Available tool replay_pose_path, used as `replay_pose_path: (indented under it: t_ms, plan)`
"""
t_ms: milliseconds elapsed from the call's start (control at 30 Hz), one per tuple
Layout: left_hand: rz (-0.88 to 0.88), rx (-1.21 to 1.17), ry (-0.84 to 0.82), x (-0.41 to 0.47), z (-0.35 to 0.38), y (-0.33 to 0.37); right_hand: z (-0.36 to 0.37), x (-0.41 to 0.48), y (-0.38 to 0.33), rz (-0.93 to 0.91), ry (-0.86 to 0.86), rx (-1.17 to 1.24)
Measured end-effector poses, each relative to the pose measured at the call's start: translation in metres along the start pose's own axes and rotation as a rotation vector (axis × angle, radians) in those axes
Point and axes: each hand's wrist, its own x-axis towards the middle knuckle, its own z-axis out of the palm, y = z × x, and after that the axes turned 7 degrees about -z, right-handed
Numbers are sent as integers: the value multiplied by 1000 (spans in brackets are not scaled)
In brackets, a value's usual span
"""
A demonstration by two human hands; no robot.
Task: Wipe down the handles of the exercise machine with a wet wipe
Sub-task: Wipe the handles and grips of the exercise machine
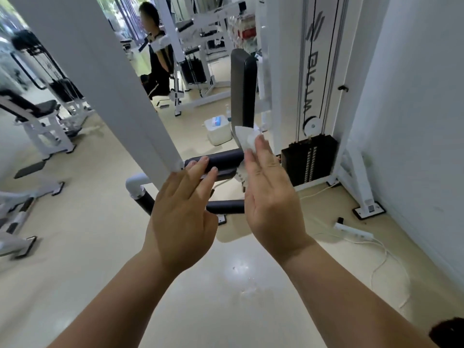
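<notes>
I am seeing the white post [105,79] crowding the left side, and my left hand [180,212] is hovering released, fingers straight, gripping nothing. Beyond it the black handles [221,159] are waiting; I judge the wiping is not yet begun. My right hand [271,202] is pinching the wipe [244,138], holding it just above them. Rightward, the weight stack [308,162] and wall [414,121] are narrowing my room.

The wet wipe [244,137] sits between handle [221,159], left, and weight stack [309,162], right.
</notes>
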Motion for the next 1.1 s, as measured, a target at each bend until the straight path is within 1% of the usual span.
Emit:
replay_pose_path:
  t_ms: [133,300,400,467,500,533,600,633,700,800,900,1000,1100]
  plan:
    - [108,-27,54,0,-5,-10,-1,-3,-14,-15,43,-96]
    - [246,-96,172,-3,-22,-42,17,-5,-51,116,226,-244]
    - [389,-18,127,2,-28,-66,35,-1,-74,178,327,-268]
    - [447,56,90,6,-33,-78,44,1,-87,234,391,-287]
    - [469,89,75,8,-35,-82,48,1,-92,299,429,-254]
    - [494,115,62,10,-38,-85,51,1,-97,427,469,-166]
    - [555,157,52,14,-41,-89,56,0,-105,742,535,84]
    - [588,174,50,17,-41,-89,60,1,-108,853,566,178]
    - [647,208,46,23,-43,-89,64,4,-113,965,649,274]
    - [699,296,54,35,-46,-86,70,14,-113,977,838,419]
    - [669,398,19,42,-49,-83,81,25,-112,964,954,517]
    - [688,433,-6,44,-43,-86,93,31,-114,959,976,627]
    - [740,320,9,53,-31,-101,108,30,-116,879,956,667]
